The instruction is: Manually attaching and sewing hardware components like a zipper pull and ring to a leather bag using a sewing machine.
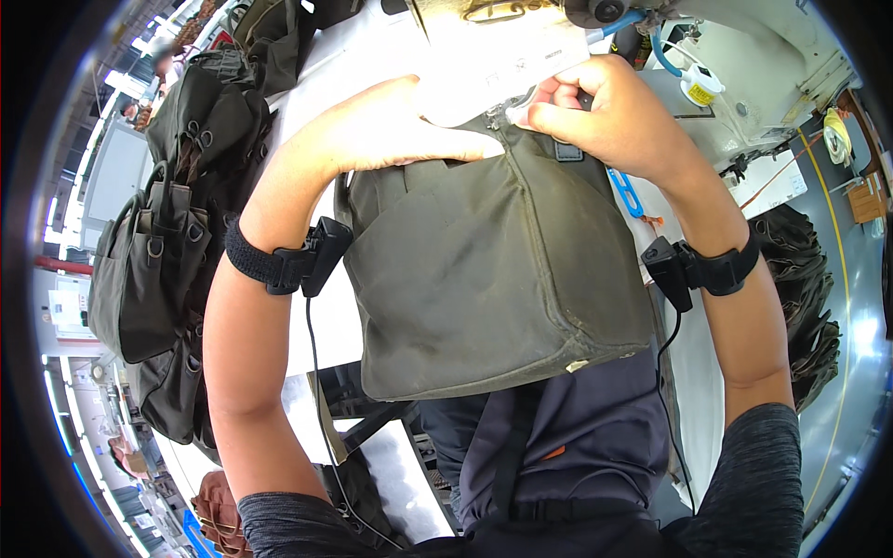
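Note:
A dark olive-green canvas bag (446, 270) hangs over the table's near side, its top edge under a sewing machine (512, 65). Its seam leads up to the machine's metal presser foot (498, 113). At that edge, left of the foot, my left hand (400, 130) grips the bag with its thumb stretched along the top; the machine head hides its other fingers. Just right of the foot, my right hand (595, 116) is closed in a pinch on the bag's edge. A small dark buckle or tab (567, 151) on the bag lies below that hand.
Similar dark bags (153, 270) are piled on the left, and more (800, 298) lie at right. A blue-handled tool (625, 192) rests beside the bag. Blue hoses (659, 51) run near the machine. Black wrist straps (270, 265) trail thin cables along both arms.

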Demonstrator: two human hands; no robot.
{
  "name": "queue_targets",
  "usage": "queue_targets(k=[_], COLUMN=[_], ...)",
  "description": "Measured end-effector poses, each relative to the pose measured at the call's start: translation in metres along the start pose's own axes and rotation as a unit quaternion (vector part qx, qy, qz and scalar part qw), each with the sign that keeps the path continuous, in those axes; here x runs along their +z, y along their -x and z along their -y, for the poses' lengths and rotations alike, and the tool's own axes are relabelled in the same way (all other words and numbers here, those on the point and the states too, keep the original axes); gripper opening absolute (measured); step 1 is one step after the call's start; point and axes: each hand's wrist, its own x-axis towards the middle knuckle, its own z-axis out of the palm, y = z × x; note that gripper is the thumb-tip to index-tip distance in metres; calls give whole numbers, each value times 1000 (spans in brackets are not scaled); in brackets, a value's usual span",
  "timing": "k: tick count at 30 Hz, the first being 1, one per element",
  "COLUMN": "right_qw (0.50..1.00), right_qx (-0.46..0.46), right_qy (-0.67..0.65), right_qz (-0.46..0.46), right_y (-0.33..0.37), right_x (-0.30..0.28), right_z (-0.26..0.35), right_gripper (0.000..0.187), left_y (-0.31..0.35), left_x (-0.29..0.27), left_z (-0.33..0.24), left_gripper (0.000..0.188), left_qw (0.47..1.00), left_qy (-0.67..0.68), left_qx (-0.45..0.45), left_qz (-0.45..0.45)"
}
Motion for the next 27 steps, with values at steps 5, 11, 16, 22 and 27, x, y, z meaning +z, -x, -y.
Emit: queue_targets(k=[5,11,16,22,27], right_qw=[1000,999,999,929,930], right_qx=[4,28,27,-148,92], right_qy=[-5,29,24,224,-227], right_qz=[-2,3,-8,-254,-274], right_y=[-4,-4,-2,43,82], right_x=[2,-1,0,53,94], right_z=[2,9,9,22,27], right_gripper=[25,45,41,13,22], left_y=[7,9,4,1,61], left_x=[3,-3,-2,-43,-20], left_z=[5,-10,2,-31,-109], left_gripper=[58,72,57,52,59], left_qw=[999,989,997,963,974], left_qy=[-30,-72,-79,-195,-214], left_qx=[10,-123,-20,157,-73], left_qz=[-9,39,-8,100,20])
